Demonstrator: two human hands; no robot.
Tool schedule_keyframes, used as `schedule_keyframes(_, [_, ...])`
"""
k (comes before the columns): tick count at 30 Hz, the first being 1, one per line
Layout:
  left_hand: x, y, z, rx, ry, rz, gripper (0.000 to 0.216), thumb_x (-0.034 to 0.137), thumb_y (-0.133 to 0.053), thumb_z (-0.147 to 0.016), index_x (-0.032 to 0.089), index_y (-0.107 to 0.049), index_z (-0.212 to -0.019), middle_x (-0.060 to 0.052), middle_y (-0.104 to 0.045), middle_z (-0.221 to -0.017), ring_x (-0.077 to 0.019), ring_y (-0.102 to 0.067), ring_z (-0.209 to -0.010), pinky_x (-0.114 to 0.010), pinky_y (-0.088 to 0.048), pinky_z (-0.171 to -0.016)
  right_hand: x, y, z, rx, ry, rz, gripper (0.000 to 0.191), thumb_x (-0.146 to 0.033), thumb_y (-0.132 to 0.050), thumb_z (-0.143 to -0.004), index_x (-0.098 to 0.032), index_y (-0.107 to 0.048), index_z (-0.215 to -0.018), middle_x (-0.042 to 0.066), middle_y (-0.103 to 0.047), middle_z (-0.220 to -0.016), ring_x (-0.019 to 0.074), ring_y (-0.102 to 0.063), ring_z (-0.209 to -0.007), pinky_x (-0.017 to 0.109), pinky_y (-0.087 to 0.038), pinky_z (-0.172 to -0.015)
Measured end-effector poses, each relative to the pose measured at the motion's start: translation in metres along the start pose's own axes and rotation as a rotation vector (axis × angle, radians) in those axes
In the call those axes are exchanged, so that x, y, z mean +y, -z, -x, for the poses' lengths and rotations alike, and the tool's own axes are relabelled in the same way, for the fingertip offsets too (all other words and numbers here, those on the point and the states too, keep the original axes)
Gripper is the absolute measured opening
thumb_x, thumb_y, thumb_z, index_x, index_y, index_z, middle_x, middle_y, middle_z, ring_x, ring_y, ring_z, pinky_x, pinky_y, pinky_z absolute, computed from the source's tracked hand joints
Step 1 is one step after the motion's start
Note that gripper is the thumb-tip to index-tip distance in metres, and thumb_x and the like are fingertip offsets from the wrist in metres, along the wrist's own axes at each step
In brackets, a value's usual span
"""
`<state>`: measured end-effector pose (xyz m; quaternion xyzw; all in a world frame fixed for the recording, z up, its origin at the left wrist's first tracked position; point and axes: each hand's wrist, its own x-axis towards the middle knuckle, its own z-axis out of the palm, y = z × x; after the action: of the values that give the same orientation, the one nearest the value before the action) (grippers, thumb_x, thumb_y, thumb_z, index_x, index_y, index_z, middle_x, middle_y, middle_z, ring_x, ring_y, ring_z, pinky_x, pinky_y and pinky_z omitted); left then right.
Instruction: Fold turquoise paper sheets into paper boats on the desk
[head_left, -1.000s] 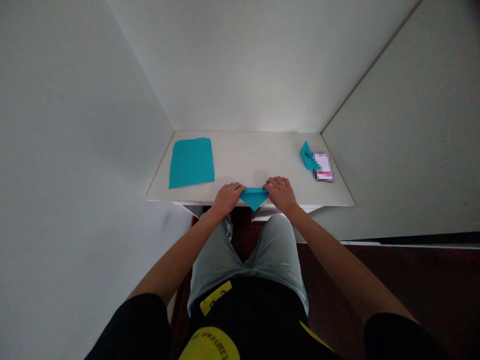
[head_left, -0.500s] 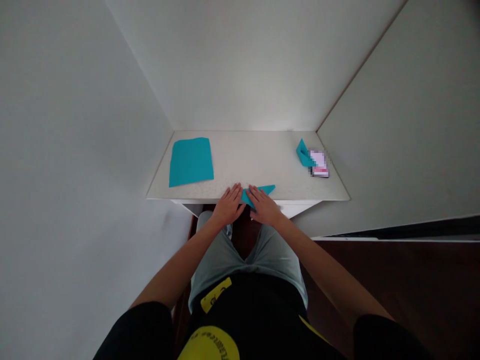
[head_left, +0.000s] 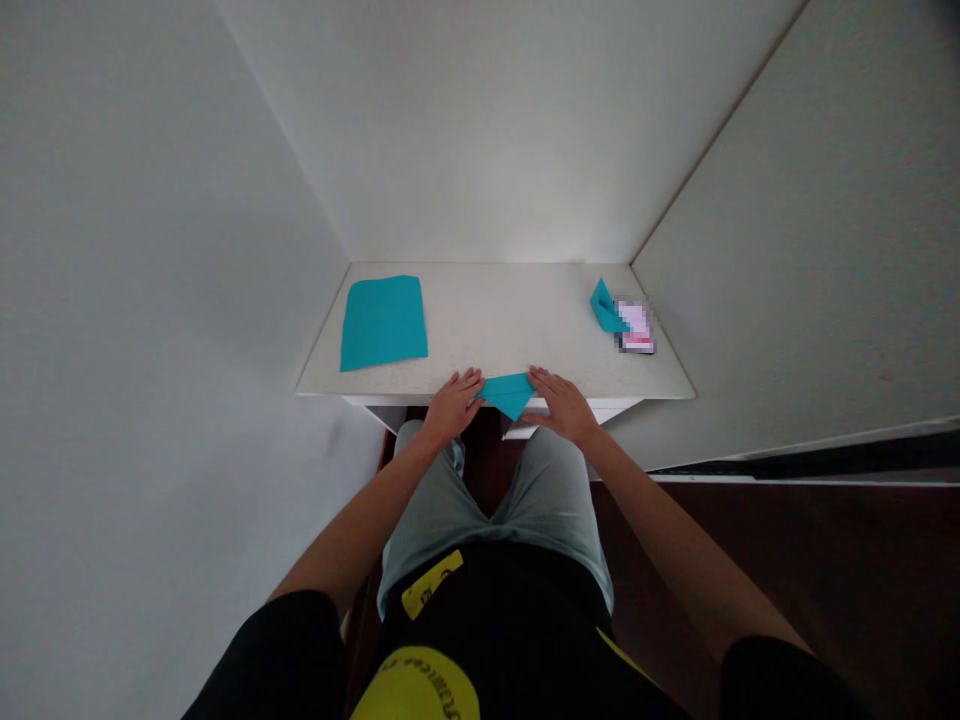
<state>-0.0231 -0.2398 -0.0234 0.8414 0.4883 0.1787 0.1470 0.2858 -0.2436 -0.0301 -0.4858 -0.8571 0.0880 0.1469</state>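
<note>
A folded piece of teal paper (head_left: pixel 505 392) lies at the front edge of the white table, its pointed lower flap hanging past the edge. At its left end, my left hand (head_left: pixel 452 405) holds the paper between fingertips and thumb. My right hand (head_left: pixel 562 403) rests over the right end, fingers stretched out flat and thumb spread apart below. The hands cover both ends of the paper, while its middle is visible.
A flat teal sheet (head_left: pixel 384 322) lies on the table's left side. At the right, a folded teal paper boat (head_left: pixel 604 308) touches a phone-like object (head_left: pixel 637 327) with a pixelated surface. White walls enclose the tabletop (head_left: pixel 510 315) at the back and both sides.
My right hand has slid right along the folded paper, from its middle to its right end, uncovering the centre. My left hand has stayed nearly in place.
</note>
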Motion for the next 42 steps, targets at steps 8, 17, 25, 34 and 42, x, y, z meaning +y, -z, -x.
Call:
schedule_keyframes(8, [-0.015, 0.03, -0.029, 0.134, 0.257, 0.208, 0.024, 0.038, -0.067, -0.106, 0.024, -0.084, -0.118, -0.005, -0.085, -0.117, -0.0232, -0.079, -0.11, -0.036, -0.061, -0.104, 0.002, 0.021, -0.033, 0.087, -0.154, -0.167, 0.032, -0.044, -0.057, -0.11, -0.024, -0.082, -0.116, 0.01, -0.086, -0.111, 0.0276, -0.081, -0.099, 0.042, -0.06, -0.095])
schedule_keyframes(17, [-0.015, 0.018, -0.039, 0.147, 0.364, 0.108, 0.028, 0.031, -0.075, -0.1, 0.022, -0.081, -0.126, -0.008, -0.083, -0.122, -0.0238, -0.077, -0.107, -0.038, -0.057, -0.103, 0.026, -0.001, -0.062, 0.2, -0.336, -0.236, 0.037, -0.047, -0.071, -0.095, -0.02, -0.078, -0.12, 0.013, -0.081, -0.108, 0.0301, -0.072, -0.098, 0.046, -0.059, -0.093])
schedule_keyframes(25, [-0.002, 0.007, -0.007, 0.089, 0.152, -0.11, 0.045, 0.04, -0.056, -0.112, 0.029, -0.069, -0.154, -0.007, -0.065, -0.163, -0.0328, -0.058, -0.145, -0.054, -0.04, -0.124, 0.028, -0.011, -0.053, 0.28, -0.285, -0.355, 0.04, -0.045, -0.066, -0.102, -0.02, -0.075, -0.131, 0.014, -0.078, -0.115, 0.0303, -0.072, -0.102, 0.049, -0.059, -0.1])
schedule_keyframes(34, [-0.013, 0.007, -0.006, 0.126, 0.09, -0.032, 0.031, 0.033, -0.059, -0.112, 0.033, -0.08, -0.135, -0.003, -0.073, -0.154, -0.0274, -0.061, -0.145, -0.053, -0.038, -0.123, 0.017, -0.003, -0.05, 0.186, -0.174, -0.122, 0.032, -0.037, -0.056, -0.109, -0.021, -0.08, -0.123, 0.014, -0.083, -0.121, 0.0329, -0.072, -0.113, 0.048, -0.053, -0.101])
schedule_keyframes(42, [-0.014, -0.003, 0.001, 0.218, 0.021, -0.02, 0.02, 0.03, -0.069, -0.108, 0.031, -0.084, -0.122, -0.004, -0.079, -0.142, -0.0251, -0.071, -0.13, -0.052, -0.038, -0.127, -0.014, -0.013, -0.009, 0.149, -0.109, 0.001, 0.066, -0.058, -0.056, -0.11, -0.018, -0.058, -0.162, 0.017, -0.061, -0.167, 0.0381, -0.058, -0.15, 0.054, -0.045, -0.12])
